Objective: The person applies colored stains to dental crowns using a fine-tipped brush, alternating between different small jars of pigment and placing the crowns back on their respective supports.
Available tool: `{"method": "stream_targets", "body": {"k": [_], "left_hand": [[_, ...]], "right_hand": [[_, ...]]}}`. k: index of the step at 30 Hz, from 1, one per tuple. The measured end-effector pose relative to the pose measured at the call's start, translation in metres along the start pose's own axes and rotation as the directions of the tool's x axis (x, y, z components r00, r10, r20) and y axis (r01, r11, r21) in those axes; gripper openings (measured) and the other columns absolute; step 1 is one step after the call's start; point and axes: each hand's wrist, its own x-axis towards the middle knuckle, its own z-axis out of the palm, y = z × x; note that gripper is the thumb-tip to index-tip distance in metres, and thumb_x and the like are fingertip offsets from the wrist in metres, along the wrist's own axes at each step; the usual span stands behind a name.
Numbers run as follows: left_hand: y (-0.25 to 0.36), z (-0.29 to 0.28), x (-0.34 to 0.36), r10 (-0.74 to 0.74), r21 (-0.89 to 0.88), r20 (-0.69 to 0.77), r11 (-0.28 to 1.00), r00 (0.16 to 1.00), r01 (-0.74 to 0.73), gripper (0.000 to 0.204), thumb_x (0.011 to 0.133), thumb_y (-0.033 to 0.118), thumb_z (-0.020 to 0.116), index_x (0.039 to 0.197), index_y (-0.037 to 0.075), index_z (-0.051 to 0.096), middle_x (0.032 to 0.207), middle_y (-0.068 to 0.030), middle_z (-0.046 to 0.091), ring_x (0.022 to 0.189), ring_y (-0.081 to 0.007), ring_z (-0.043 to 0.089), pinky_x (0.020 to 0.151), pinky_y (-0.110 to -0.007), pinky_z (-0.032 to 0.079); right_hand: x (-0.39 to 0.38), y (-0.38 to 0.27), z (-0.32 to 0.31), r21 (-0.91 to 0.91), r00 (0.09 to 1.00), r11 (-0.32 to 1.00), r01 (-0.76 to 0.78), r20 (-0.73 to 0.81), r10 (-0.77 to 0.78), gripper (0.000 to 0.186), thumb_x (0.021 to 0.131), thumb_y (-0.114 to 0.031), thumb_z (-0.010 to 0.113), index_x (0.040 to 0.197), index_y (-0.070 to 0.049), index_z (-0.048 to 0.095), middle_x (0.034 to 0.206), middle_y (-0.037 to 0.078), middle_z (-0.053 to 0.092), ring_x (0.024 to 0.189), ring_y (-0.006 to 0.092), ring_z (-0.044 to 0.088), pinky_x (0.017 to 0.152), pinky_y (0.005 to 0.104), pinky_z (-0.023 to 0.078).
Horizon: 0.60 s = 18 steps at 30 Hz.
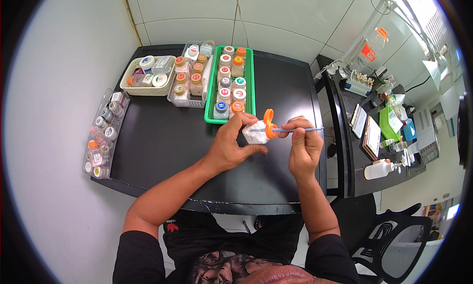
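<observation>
Head view: left hand (229, 145) clamps the white bottle (254, 135), seemingly to steady it around the blue stick (313, 130) pinched in the right hand (303, 148).

Round labels (225, 93) on bottles (221, 114) are too small to read.

I see white-filled bottle (253, 133) tipped sideways over tabletop (162, 141), orange cap (268, 117) flipped open, blue stick (312, 130) in its mouth.
</observation>
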Motion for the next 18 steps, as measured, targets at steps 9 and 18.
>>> {"method": "stream_targets", "body": {"k": [9, 18], "left_hand": [[0.019, -0.001, 0.007, -0.118, -0.045, -0.013, 0.992, 0.993, 0.118, 0.074, 0.082, 0.011, 0.102, 0.140, 0.003, 0.057, 0.128, -0.0132, 0.072, 0.121, -0.0232, 0.073, 0.106, -0.038, 0.058], [0.017, 0.003, 0.005, 0.019, 0.184, 0.003, 0.983, 1.000, -0.019, 0.065, 0.085, 0.015, 0.098, 0.136, 0.003, 0.060, 0.130, -0.0127, 0.074, 0.110, -0.0278, 0.076, 0.099, -0.040, 0.060]], "right_hand": [[0.005, -0.008, -0.005, -0.165, 0.952, 0.939, 0.301, -0.001, -0.305, 0.027, 0.117, -0.019, 0.060, 0.104, 0.001, 0.073, 0.087, 0.010, 0.067, 0.082, 0.0213, 0.062, 0.076, 0.0370, 0.049], [0.009, -0.022, 0.008, -0.487, 0.897, 0.754, 0.441, 0.248, -0.365, 0.017, 0.101, -0.022, 0.078, 0.096, -0.006, 0.075, 0.085, 0.004, 0.070, 0.080, 0.0269, 0.060, 0.083, 0.0427, 0.046]]}}
